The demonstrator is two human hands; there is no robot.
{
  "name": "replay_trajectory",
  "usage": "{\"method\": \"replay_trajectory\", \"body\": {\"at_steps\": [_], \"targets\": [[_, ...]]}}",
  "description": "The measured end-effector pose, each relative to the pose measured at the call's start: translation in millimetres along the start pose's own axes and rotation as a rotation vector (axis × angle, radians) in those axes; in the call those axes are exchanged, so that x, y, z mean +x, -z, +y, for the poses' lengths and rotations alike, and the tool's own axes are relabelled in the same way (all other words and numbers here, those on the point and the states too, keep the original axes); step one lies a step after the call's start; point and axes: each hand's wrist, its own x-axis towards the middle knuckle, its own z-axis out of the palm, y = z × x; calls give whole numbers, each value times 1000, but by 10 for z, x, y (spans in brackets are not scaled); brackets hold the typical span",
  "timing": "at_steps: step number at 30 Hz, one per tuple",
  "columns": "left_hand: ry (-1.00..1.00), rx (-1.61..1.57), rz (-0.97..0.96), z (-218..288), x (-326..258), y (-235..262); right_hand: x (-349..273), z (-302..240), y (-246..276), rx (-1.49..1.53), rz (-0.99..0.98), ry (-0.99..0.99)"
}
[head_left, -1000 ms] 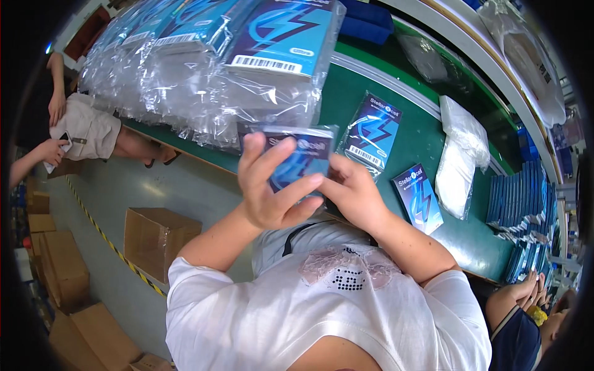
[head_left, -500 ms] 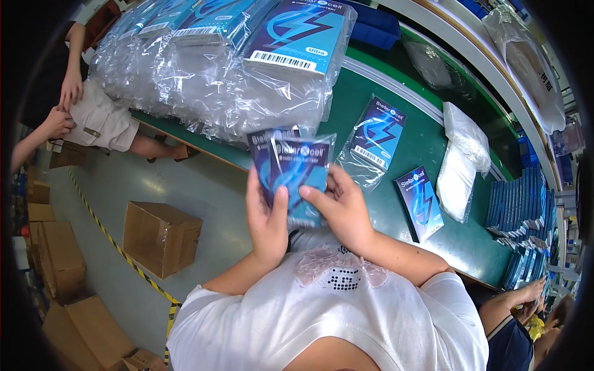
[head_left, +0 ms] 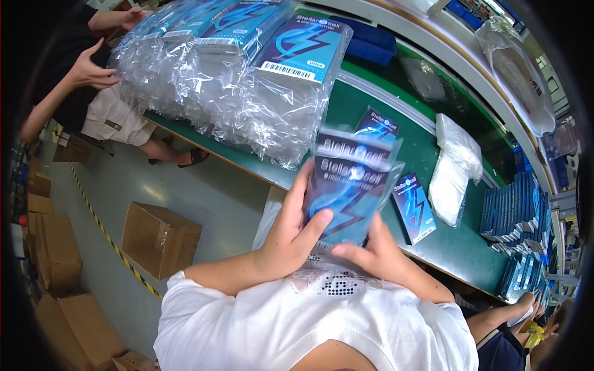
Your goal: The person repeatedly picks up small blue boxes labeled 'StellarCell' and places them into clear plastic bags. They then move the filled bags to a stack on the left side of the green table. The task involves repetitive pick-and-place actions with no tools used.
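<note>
Two flat blue-and-navy battery boxes (head_left: 348, 201) in clear plastic bags overlap in front of my chest, slightly blurred. My left hand (head_left: 296, 224) is closed round their left side, with its thumb lying across the front one. At their lower right, my right hand (head_left: 375, 248) grips the edge, its fingertips partly hidden behind the boxes. Beyond them, another battery box (head_left: 378, 123) lies on the green table, partly covered by the held pair. An unbagged battery box (head_left: 413, 209) rests on the table to the right of my hands.
A large pile of bagged battery boxes (head_left: 247, 93) fills the table's far left. White plastic bags (head_left: 450, 167) lie to the right, near stacked boxes (head_left: 510, 207). A blue bin (head_left: 371, 44) stands behind. Left are a carton (head_left: 162, 240) and a co-worker's hands (head_left: 93, 69).
Both my hands have moved right with the two bagged boxes, and the boxes are now closer to the camera. The co-worker's hands have come apart and risen toward the pile.
</note>
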Motion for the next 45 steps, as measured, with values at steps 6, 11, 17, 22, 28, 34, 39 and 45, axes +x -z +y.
{"method": "replay_trajectory", "body": {"at_steps": [6, 11, 17, 22, 28, 34, 39, 45], "targets": [[-419, 225, 147, 532, 705, 10, 703, -630, 247, 383, 202, 144], [-806, 953, 539, 738, 1104, 383, 1533, -838, 498, 564, 154, -100], [-828, 1301, 562, 599, 1352, 578, 2060, -1022, 681, -235, -36, -213], [-756, 1293, 616, 455, 1451, 628, 1980, -733, 712, -70, 403, -19], [-742, 1228, 737, 306, 1487, 600, 2403, -128, 258, 78, 615, 1], [-714, 1232, 798, 354, 1540, 624, 2632, -43, 165, 238, 591, 76], [-687, 1245, 800, 390, 1467, 692, 2331, -167, 124, 600, 399, 156], [-735, 1193, 802, 434, 1418, 671, 1948, -18, -73, 577, 410, -183]]}}
